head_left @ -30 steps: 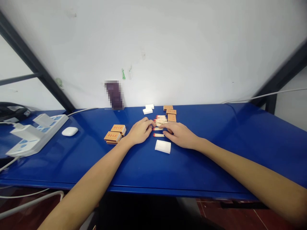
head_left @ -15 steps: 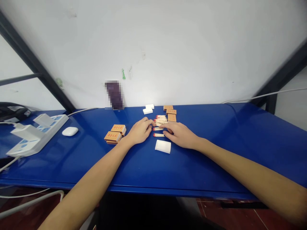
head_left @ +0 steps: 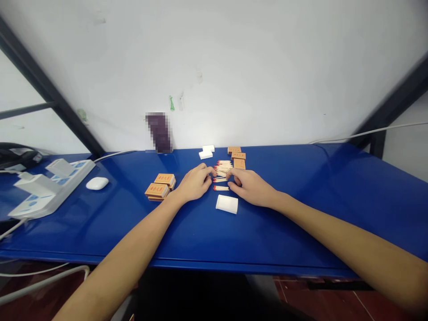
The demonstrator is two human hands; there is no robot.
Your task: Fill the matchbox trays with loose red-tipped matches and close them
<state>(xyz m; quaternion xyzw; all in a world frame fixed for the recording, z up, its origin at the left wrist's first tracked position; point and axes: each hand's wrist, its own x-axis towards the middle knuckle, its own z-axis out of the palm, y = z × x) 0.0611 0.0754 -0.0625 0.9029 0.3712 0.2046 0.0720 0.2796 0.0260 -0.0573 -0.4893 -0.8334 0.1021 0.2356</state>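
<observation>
A heap of red-tipped matches (head_left: 224, 166) lies on the blue table, with a small group of matches (head_left: 220, 179) just in front of it. Nearer to me is another little bundle of matches (head_left: 221, 188). My left hand (head_left: 195, 182) rests at the red heads, index finger and thumb apart, the other fingers curled under. On the wooden-end side is my right hand (head_left: 251, 186), its bent index finger by the heap and its thumb lower, with a gap between them. Neither hand visibly holds anything. A white matchbox tray (head_left: 227, 204) lies in front of the matches.
Stacked orange matchboxes (head_left: 157, 190) stand left of my left wrist. More orange matchboxes (head_left: 238, 155) and small white boxes (head_left: 205, 154) sit toward the wall. Farther left are a white rounded case (head_left: 97, 183) and a power strip (head_left: 50, 196) with plugs.
My right index finger has drawn back a little to the right and bent, away from the small group of matches. My left hand and the boxes look almost unmoved.
</observation>
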